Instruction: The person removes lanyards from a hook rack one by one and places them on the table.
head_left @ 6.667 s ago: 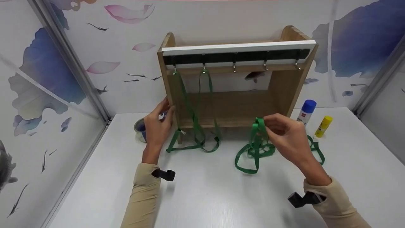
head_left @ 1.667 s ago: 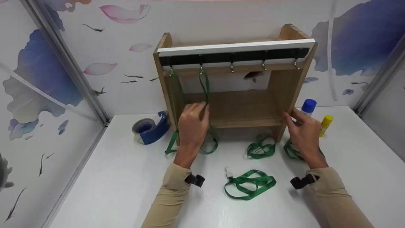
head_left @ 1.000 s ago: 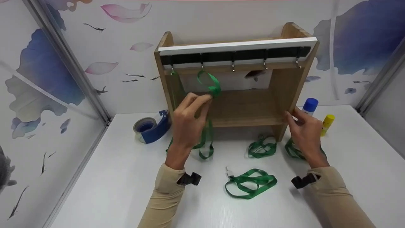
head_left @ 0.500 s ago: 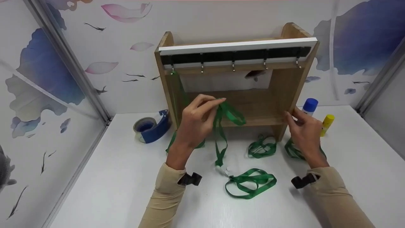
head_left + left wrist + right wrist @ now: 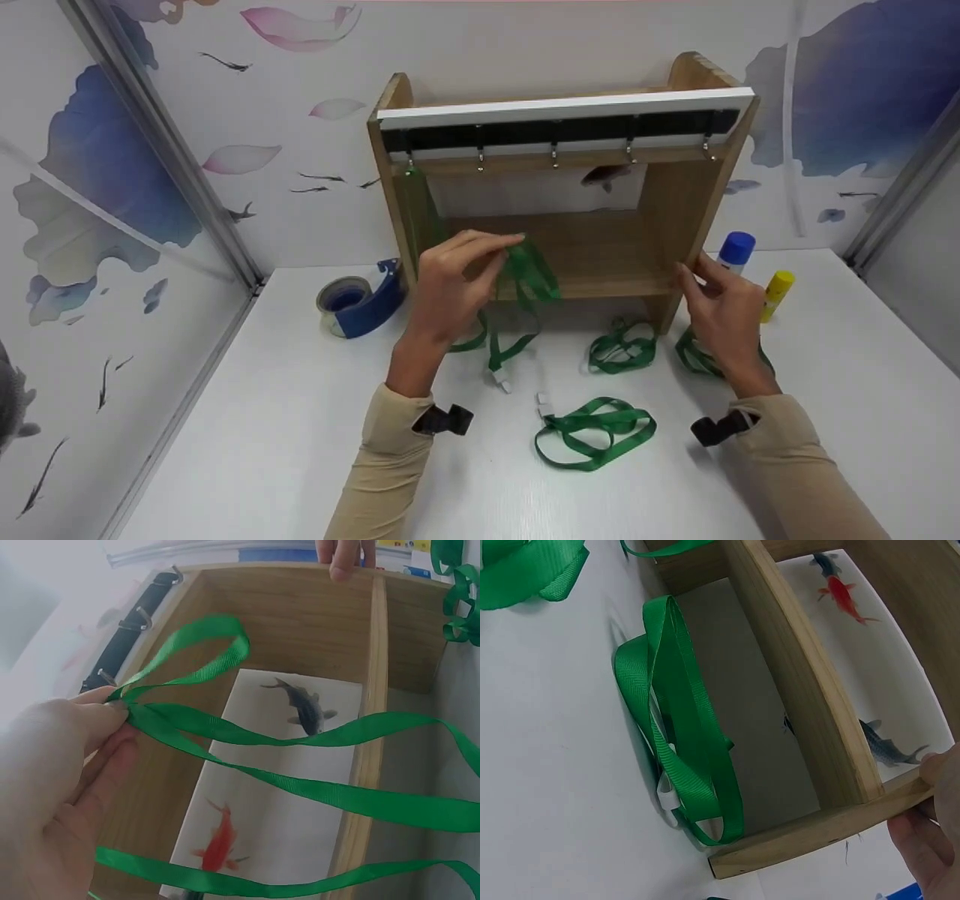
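My left hand (image 5: 454,289) pinches a green lanyard (image 5: 536,274) near its top, in front of the wooden rack (image 5: 679,187). In the left wrist view the lanyard's loop (image 5: 240,645) sticks out past the fingertips and its two straps trail right. The white clip (image 5: 501,379) dangles low, close to the table. Another green lanyard (image 5: 426,202) hangs from the leftmost hook (image 5: 409,166), partly behind the left hand. My right hand (image 5: 724,322) grips the rack's right side panel between thumb and fingers, as the right wrist view also shows (image 5: 941,825).
The other hooks along the black strip (image 5: 517,133) carry nothing. Three coiled green lanyards lie on the table: one in front (image 5: 596,435), one by the rack's foot (image 5: 622,352), one partly behind the right hand (image 5: 694,356). A blue tape dispenser (image 5: 367,311) and two glue sticks (image 5: 776,296) flank the rack.
My left hand has taken the lanyard off the second hook and brought it down and forward. Earlier the right hand held a lanyard; now it holds the rack, and a lanyard lies in front.
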`<state>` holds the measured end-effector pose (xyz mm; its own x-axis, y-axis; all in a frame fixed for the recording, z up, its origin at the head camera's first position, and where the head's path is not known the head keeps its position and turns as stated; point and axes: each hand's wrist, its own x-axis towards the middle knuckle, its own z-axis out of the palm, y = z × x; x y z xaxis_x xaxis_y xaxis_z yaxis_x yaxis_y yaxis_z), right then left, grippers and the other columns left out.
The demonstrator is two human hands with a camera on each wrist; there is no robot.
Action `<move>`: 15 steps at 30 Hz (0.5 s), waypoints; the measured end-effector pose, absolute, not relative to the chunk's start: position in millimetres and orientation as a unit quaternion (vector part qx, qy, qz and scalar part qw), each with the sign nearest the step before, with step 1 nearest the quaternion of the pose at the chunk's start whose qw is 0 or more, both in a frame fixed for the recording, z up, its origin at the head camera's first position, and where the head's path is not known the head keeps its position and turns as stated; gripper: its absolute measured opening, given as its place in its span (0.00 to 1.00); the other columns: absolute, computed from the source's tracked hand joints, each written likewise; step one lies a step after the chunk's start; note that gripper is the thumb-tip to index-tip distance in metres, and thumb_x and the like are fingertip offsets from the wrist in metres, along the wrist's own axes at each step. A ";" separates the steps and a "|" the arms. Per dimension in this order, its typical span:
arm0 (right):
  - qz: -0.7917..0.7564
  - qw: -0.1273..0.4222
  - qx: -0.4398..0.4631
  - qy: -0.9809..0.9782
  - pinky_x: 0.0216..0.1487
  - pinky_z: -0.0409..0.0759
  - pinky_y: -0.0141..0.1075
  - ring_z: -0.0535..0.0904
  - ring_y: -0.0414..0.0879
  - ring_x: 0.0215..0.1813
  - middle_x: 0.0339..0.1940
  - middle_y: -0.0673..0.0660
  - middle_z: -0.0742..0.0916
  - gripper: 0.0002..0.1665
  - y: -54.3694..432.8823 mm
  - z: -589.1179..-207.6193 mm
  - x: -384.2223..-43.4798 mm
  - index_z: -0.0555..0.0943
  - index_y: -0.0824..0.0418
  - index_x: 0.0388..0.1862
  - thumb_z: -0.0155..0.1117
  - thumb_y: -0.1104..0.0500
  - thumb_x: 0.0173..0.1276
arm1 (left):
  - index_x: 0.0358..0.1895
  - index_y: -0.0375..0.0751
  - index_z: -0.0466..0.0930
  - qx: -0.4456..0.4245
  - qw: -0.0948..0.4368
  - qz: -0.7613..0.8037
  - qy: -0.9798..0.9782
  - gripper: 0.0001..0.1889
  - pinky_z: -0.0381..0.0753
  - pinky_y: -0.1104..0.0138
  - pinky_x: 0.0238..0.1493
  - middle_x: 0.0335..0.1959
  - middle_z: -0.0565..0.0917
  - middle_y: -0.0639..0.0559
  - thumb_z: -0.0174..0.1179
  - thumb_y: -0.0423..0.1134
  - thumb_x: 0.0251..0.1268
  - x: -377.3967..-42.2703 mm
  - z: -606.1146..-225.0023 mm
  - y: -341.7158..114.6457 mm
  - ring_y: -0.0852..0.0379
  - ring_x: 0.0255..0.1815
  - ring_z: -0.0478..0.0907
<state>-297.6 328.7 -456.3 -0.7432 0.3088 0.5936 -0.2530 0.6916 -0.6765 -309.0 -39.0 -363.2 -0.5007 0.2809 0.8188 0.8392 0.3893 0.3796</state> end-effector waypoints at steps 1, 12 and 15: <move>0.393 0.358 -0.016 -0.847 0.50 0.75 0.11 0.89 0.62 0.65 0.66 0.61 0.89 0.27 328.9 -456.3 -297.6 0.82 0.56 0.74 0.67 0.47 0.82 | 0.56 0.47 0.94 -0.363 0.337 -0.417 -0.762 0.12 0.90 0.69 0.58 0.48 0.94 0.52 0.66 0.32 0.78 -309.5 -363.3 -39.7 0.60 0.51 0.90; 0.394 0.357 -0.012 -0.847 0.49 0.74 0.10 0.89 0.62 0.65 0.67 0.61 0.88 0.27 329.4 -457.0 -296.9 0.81 0.55 0.75 0.66 0.47 0.82 | 0.56 0.47 0.94 -0.324 0.285 -0.469 -0.771 0.12 0.91 0.69 0.51 0.49 0.94 0.54 0.64 0.35 0.78 -312.4 -365.0 -44.6 0.64 0.47 0.91; 0.396 0.357 -0.010 -0.846 0.49 0.73 0.09 0.88 0.62 0.65 0.68 0.61 0.88 0.27 329.4 -457.3 -297.0 0.81 0.55 0.75 0.66 0.48 0.82 | 0.55 0.45 0.94 -0.330 0.279 -0.491 -0.756 0.11 0.92 0.68 0.52 0.49 0.94 0.53 0.67 0.37 0.77 -312.4 -363.3 -45.4 0.65 0.47 0.91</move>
